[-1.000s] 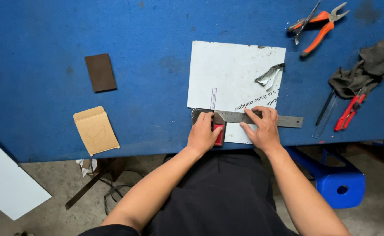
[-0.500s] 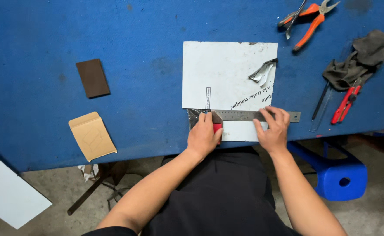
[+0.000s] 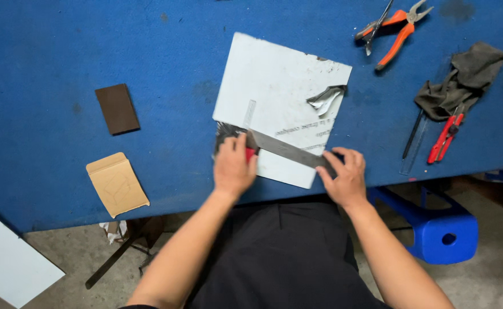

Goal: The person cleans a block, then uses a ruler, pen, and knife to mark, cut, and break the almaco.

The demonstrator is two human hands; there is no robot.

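Head view. A blue table [image 3: 62,51] fills the upper two thirds of the frame. A white sheet [image 3: 280,86] lies flat on it at centre, turned slightly clockwise, its lower edge near the table's front edge. A curled strip of peeled film [image 3: 326,98] sits on the sheet's right part, above a few lines of print.

A metal ruler [image 3: 286,150] lies across the lower part of the sheet, slanting down from centre left to centre right. The left hand [image 3: 233,166], at centre frame, is curled over the ruler's left end and closed around a small red object [image 3: 250,153]; only a sliver of red shows between the fingers, so its kind cannot be told. The right hand [image 3: 346,174], centre right, presses its fingertips on the ruler's right end at the sheet's lower right corner, fingers bent, palm down. Both hands are slightly blurred.

Left of the sheet, well apart, a dark brown rectangular pad [image 3: 117,109] lies at middle left, and a tan cardboard piece [image 3: 117,184] lies below it near the table's front edge.

Upper right: orange-handled pliers [image 3: 397,28] with a second small tool beside them. Right edge: a dark grey rag [image 3: 460,80], and below it a red utility knife [image 3: 445,138] beside a clear strip [image 3: 412,150].

Below the table: a blue plastic stool [image 3: 434,229] at lower right, a white panel [image 3: 11,263] at lower left, on a concrete floor [image 3: 68,252].
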